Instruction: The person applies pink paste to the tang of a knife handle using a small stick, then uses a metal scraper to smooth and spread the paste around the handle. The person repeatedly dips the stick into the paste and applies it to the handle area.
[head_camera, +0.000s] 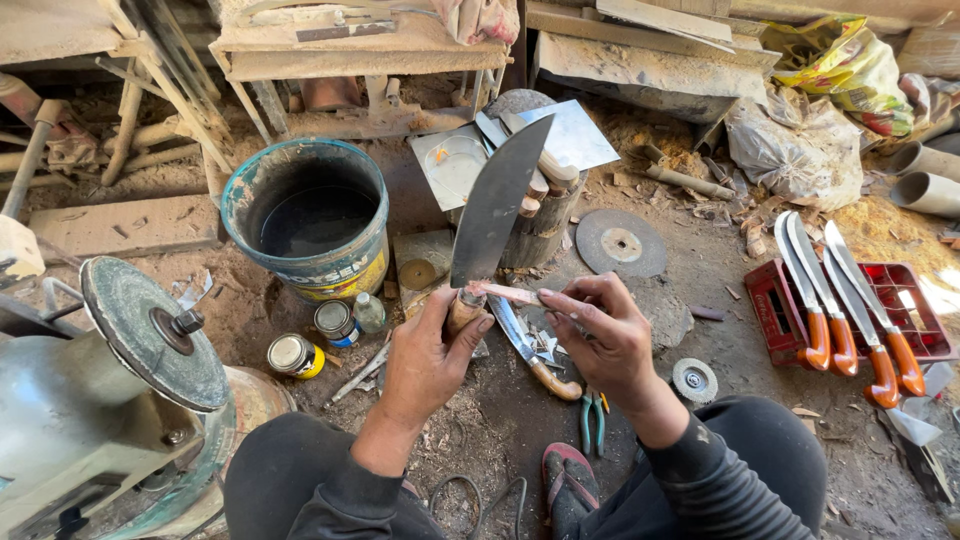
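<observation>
Seated low on the dirt floor (720, 300), knees spread, with a grinding machine (120, 390) at the left edge and a paint-stained bucket (305, 215) of dark water just ahead. Off to the right, a red crate (925, 300) carrying four finished knives (845, 300) with orange handles, tips fanned away. Centre frame: a broad unfinished knife blade (495, 200) held upright, long axis running from the handle near the lap up and slightly rightward, point aimed at the stump of wood (540, 225) beyond, curved edge facing left. Left hand (430, 355) closed firmly around the wooden handle (465, 308). Right hand (600, 335) pinching a thin pale strip (510, 293) right against the handle's collar, fingers curled tight. Risky spot, probably: fingers working just below a bare edge, so any slip of the strip or twist of the handle could drag a knuckle onto steel. Another knife (535, 355) flat on the floor beneath, pliers (593, 415) just beside the sandal (570, 480).
</observation>
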